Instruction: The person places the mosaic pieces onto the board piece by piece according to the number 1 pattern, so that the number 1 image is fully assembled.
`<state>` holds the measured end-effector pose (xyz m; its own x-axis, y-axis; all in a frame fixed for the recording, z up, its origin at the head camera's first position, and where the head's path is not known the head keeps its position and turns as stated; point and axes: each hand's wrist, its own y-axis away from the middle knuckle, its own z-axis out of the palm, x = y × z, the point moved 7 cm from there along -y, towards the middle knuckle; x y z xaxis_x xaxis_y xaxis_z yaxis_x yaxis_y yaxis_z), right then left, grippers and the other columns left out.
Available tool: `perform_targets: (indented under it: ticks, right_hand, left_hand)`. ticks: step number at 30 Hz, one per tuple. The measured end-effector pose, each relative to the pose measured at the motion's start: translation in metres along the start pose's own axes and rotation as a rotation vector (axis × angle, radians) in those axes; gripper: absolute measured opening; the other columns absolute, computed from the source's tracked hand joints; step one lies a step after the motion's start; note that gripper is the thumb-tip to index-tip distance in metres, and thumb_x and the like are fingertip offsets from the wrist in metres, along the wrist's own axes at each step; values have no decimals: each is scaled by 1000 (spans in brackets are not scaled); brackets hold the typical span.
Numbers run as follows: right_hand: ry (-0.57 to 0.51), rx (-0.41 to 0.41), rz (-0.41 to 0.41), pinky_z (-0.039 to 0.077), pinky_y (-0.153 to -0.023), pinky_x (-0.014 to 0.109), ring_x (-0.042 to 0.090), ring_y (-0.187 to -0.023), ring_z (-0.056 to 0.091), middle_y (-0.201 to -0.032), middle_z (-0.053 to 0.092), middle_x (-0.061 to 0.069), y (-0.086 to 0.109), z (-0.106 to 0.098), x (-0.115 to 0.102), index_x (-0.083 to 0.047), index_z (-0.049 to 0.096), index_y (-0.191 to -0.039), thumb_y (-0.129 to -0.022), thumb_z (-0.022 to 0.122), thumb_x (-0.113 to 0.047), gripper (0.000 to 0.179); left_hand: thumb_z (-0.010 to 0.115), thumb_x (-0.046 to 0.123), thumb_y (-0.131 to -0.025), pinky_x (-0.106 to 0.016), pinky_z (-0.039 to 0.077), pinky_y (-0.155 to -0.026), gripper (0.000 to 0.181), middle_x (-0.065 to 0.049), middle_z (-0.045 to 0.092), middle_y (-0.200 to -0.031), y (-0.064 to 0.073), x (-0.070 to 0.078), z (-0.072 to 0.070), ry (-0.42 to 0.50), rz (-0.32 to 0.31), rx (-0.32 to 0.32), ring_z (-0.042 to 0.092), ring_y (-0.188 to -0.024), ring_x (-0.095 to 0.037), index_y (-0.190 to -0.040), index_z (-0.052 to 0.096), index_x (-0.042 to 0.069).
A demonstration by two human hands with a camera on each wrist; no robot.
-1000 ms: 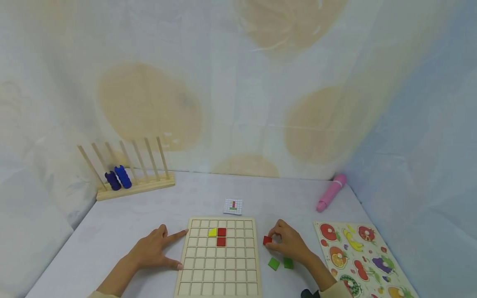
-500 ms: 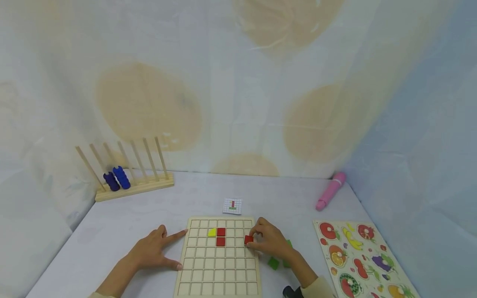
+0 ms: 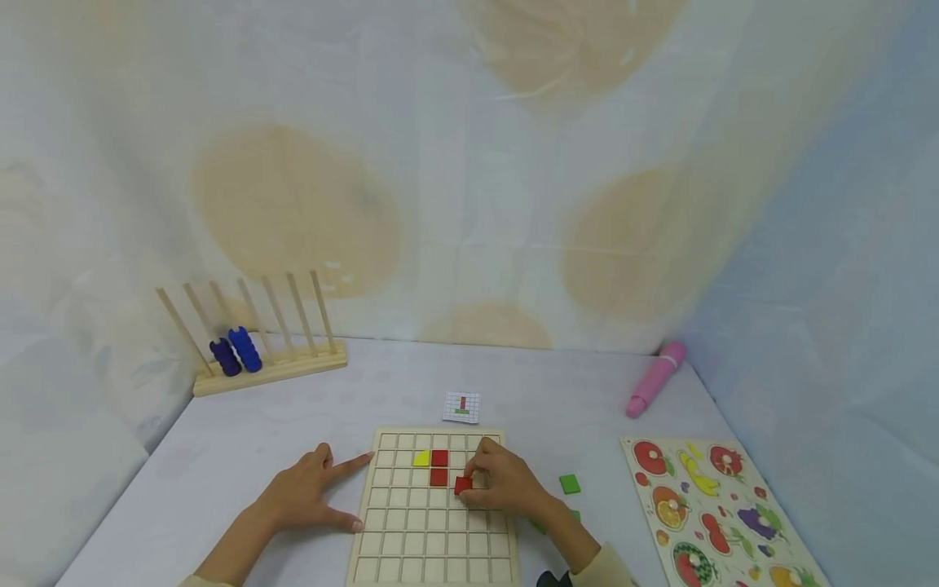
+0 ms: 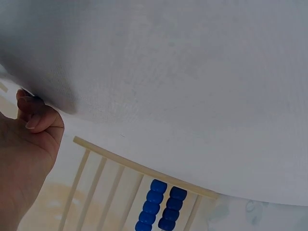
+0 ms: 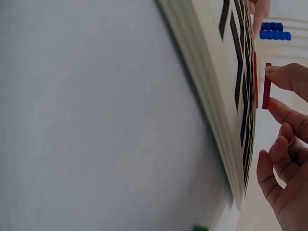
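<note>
Head: R hand (image 3: 506,481) is holding red tile (image 3: 463,486) above gridded board (image 3: 394,519), lower-R of seated red pair (image 3: 438,476); prob. placing step, next move likely needing alignment w/ a cell, then lowering. L hand (image 3: 301,489) is touching board's L edge, thumb & index spread. L wrist: other fingers are lying bent. R wrist: thumb & finger are pinching tile edges, parted by tile's width.

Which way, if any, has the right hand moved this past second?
Yes: the right hand has gone left, from beside the board to over it.
</note>
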<state>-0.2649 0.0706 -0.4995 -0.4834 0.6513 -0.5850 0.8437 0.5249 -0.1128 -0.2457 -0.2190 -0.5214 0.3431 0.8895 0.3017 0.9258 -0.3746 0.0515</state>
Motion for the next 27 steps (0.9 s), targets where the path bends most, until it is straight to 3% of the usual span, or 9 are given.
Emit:
perform_targets:
  ticks: [10, 17, 27]
  right_hand:
    - [41, -56, -50, 42, -69, 16, -2, -77, 45, -88, 49, -9, -7, 15, -23, -16, 74, -89, -80, 82, -30, 19]
    - [137, -20, -106, 42, -70, 16, -2, -76, 43, -88, 49, -10, -8, 18, -33, -17, 73, -89, -80, 83, -31, 20]
    - [147, -10, -117, 43, -71, 15, -3, -78, 44, -89, 50, -14, -5, 24, -35, -18, 76, -90, -81, 82, -29, 16]
  left_hand:
    - [69, 85, -58, -27, 31, -58, 101, 0, 37, -95, -2, 1, 1, 16, -14, -14, 36, -79, -14, -146, 47, 42]
    - [69, 85, -58, -27, 30, -57, 101, 0, 37, -95, -2, 2, 0, 1, -8, -12, 36, -79, -14, -146, 48, 40]
    - [69, 85, -58, -26, 30, -56, 100, 1, 36, -94, 0, 1, -1, 4, -3, -4, 35, -78, -13, -146, 48, 40]
